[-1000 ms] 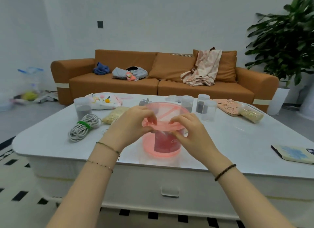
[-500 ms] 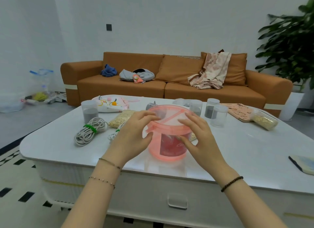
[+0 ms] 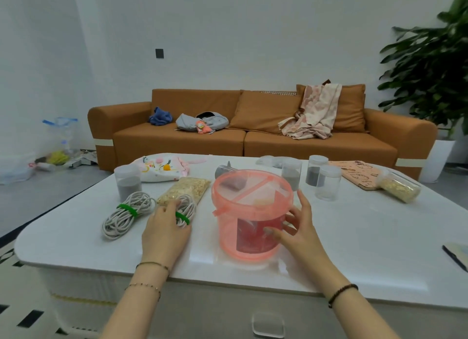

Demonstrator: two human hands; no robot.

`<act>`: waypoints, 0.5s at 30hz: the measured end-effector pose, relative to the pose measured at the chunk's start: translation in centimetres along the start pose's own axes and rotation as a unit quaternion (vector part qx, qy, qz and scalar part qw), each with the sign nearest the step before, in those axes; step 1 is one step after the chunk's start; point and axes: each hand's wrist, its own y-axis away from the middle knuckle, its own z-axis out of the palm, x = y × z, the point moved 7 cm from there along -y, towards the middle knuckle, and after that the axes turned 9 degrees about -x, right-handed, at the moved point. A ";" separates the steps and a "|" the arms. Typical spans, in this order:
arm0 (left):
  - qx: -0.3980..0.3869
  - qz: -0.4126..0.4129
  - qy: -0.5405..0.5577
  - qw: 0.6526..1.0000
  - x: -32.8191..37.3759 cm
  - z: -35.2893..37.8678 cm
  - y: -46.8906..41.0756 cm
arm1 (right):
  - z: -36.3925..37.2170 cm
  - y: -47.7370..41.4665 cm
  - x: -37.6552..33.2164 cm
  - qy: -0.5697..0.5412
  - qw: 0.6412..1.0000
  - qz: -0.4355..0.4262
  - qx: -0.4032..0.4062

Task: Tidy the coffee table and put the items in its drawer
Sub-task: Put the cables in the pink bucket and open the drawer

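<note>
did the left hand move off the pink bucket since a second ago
Yes: the left hand went left, off the pink bucket, onto the coiled cable nearest it.

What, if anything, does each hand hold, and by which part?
Nothing is clearly gripped. The right hand touches the side of the pink bucket with spread fingers; the left hand rests on a cable coil.

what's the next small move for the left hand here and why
Probably curl the left hand round the small white cable coil with a green tie: its fingers lie on it, while the right hand rests open against the translucent pink plastic bucket.
</note>
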 end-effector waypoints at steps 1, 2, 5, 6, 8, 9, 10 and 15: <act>-0.004 -0.002 0.005 1.000 -0.1 0.1 -0.1 | 0.0 0.1 0.2 -0.007 1.000 0.007 -0.004; -0.004 -0.002 0.031 0.999 -0.1 0.1 -0.2 | 0.2 0.1 0.2 -0.009 1.000 0.011 -0.009; 0.014 0.002 0.176 0.984 0.6 -1.3 0.2 | 0.5 0.4 0.2 0.003 1.000 0.010 -0.018; 0.032 0.013 0.222 0.975 1.3 -2.2 0.4 | 0.6 0.5 0.2 0.012 1.000 0.010 -0.020; 0.064 0.041 0.291 0.954 3.4 -4.5 0.8 | 0.7 0.5 0.2 0.027 0.999 0.011 -0.021; 0.066 0.059 0.318 0.944 4.7 -5.6 0.8 | 0.7 0.5 0.1 0.034 0.999 0.010 -0.022; 0.058 0.082 0.340 0.935 6.1 -6.6 0.8 | 0.8 0.5 0.1 0.041 0.999 0.009 -0.023; -0.087 0.236 0.333 0.909 14.0 -9.3 0.9 | 0.8 0.5 -0.1 0.040 0.999 0.006 -0.019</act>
